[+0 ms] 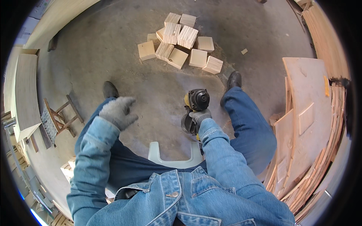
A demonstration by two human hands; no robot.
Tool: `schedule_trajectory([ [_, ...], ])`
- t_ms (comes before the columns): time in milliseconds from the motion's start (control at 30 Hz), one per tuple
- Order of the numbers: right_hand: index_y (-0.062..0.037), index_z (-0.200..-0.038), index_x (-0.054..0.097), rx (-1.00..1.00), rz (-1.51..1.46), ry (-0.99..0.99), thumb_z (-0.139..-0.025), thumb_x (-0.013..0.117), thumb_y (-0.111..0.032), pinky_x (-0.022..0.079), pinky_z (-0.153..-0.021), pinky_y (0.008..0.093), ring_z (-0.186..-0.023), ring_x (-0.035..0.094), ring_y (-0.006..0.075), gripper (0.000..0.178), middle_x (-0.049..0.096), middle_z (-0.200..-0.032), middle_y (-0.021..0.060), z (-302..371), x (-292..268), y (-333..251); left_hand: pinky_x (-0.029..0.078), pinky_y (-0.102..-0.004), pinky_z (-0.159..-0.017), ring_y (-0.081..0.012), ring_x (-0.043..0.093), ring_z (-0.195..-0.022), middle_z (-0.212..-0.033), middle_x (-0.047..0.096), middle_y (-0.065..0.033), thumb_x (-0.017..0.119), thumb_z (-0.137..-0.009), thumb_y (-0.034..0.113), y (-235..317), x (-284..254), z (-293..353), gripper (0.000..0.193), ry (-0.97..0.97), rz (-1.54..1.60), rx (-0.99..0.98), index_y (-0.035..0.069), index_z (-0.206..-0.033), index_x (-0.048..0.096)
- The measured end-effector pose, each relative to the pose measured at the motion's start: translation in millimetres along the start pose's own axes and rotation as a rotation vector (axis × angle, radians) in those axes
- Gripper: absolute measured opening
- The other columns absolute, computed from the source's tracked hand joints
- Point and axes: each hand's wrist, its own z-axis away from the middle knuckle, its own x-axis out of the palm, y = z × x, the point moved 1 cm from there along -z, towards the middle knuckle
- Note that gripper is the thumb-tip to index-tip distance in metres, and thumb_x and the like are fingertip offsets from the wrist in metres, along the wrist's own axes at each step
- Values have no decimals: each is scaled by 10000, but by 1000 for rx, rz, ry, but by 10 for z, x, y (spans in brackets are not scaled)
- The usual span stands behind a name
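My right hand (201,115), in a grey glove, is wrapped round the grip of a black and yellow nail gun (199,99). The tool hangs between my knees, its round black cap facing up and a drum-shaped part (186,122) at its left side. My left hand (118,112), gloved too, is above my left knee with fingers apart and nothing in it. On the floor beyond my feet lies a loose heap of pale wooden blocks (187,37), several with layered edges. No block touches either hand.
A pale plastic stool (174,163) is beneath me. Leaning plywood sheets (307,90) and stacked boards stand at the right. To the left are a small wooden folding stool (62,115) and a stack of sheets (25,86). A wood scrap (244,51) lies beyond my right foot.
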Motion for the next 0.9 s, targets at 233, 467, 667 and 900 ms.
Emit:
schedule_trajectory([
  [233, -115, -1220, 674, -36, -592, -50, -928, 543, -139, 518, -964, 396, -1151, 661, 219, 321, 704, -1251, 72, -177, 339, 60, 460, -409, -1108, -313, 553, -1318, -1422, 577, -117, 827, -765, 338, -576, -264, -1376, 774, 175, -117, -196, 153, -1450, 518],
  [467, -56, -1110, 667, 198, -992, -98, -857, 623, -67, 510, -732, 377, -869, 633, 194, 257, 673, -989, 79, -339, 290, 104, 382, -428, -1191, -325, 377, -1459, -1597, 349, -117, 889, -698, 342, -531, 9, -2433, 1078, 280, -248, -174, 239, -1585, 286],
  [667, 23, -907, 697, 226, -257, -95, -766, 801, -23, 515, -462, 344, -520, 637, 189, 181, 676, -664, 100, -253, -394, -526, 334, -439, -1225, -333, 295, -1499, -1616, 316, -110, 923, -636, 277, -611, 273, -3264, 1173, 319, -282, -142, 246, -1595, 249],
  [900, 3, -996, 719, 253, -234, -130, -728, 797, -89, 561, -608, 318, -641, 687, 178, 294, 722, -765, 97, -260, -444, -627, 316, -460, -1231, -356, 281, -1508, -1642, 295, -108, 907, -645, 267, -681, 422, -3917, 1195, 236, -334, -146, 264, -1613, 206],
])
